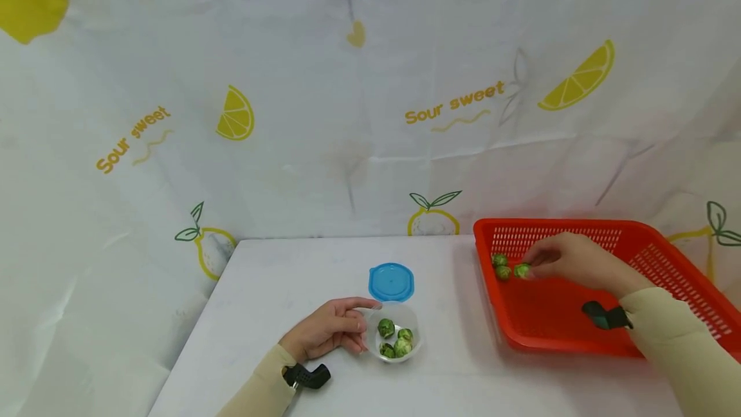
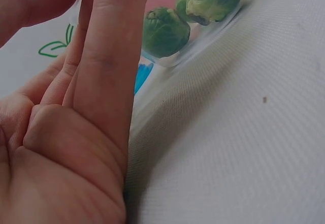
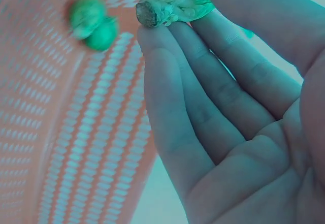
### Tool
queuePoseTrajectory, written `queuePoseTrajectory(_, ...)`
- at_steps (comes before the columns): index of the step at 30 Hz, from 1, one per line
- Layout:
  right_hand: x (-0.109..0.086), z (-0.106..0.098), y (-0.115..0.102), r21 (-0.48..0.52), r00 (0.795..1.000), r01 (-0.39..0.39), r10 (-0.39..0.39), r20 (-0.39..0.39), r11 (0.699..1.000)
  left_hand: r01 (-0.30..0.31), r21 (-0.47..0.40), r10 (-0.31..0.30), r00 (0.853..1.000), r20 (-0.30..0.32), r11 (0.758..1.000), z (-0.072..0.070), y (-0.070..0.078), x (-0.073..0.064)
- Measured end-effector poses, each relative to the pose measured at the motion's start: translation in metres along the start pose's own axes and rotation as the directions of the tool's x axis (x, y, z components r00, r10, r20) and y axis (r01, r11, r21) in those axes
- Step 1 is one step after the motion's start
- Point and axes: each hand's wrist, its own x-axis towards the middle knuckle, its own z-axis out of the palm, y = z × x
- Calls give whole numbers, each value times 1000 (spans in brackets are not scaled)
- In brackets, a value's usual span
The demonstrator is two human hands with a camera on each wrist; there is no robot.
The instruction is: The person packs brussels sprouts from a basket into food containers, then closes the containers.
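In the head view, my left hand (image 1: 330, 329) holds the left side of a clear plastic bowl (image 1: 418, 343), index finger along its rim. Several Brussels sprouts lie in the bowl, and two sprouts (image 2: 165, 31) also show through its wall in the left wrist view. Over the red basket (image 1: 556, 343), my right hand (image 1: 579, 264) pinches a Brussels sprout (image 1: 522, 271) between thumb and fingertips. The cut stem of this held sprout (image 3: 175, 3) shows in the right wrist view. Two more sprouts (image 1: 500, 266) sit against the basket's left wall.
A blue lid (image 1: 391, 282) lies on the white table (image 1: 278, 275) just behind the bowl. The basket stands at the table's right, its slotted walls rising around my right hand. A white cloth (image 1: 324, 114) printed with lemons hangs behind the table.
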Motion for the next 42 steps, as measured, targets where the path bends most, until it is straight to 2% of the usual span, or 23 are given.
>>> queuePoseTrajectory(9,2,2,-42,-32,995,85,-86,-45,996,-5,22,5,1000,-1,1000,0,-1,-1)
queuePoseTrajectory(17,11,16,-80,66,991,134,-132,-30,989,6,25,-5,1000,-9,1000,0,-2,0)
queuePoseTrajectory(22,22,37,-106,124,988,152,-150,-25,981,19,28,-18,1000,-23,999,-1,-1,2)
queuePoseTrajectory(30,33,82,-140,256,969,240,-246,-8,936,25,46,-24,1000,-20,999,0,2,5)
queuePoseTrajectory(36,34,113,-158,305,961,256,-276,24,917,4,43,-4,1000,-2,999,0,2,5)
queuePoseTrajectory(42,35,135,-169,352,947,282,-318,48,892,0,26,0,1000,-5,1000,-4,1,1)
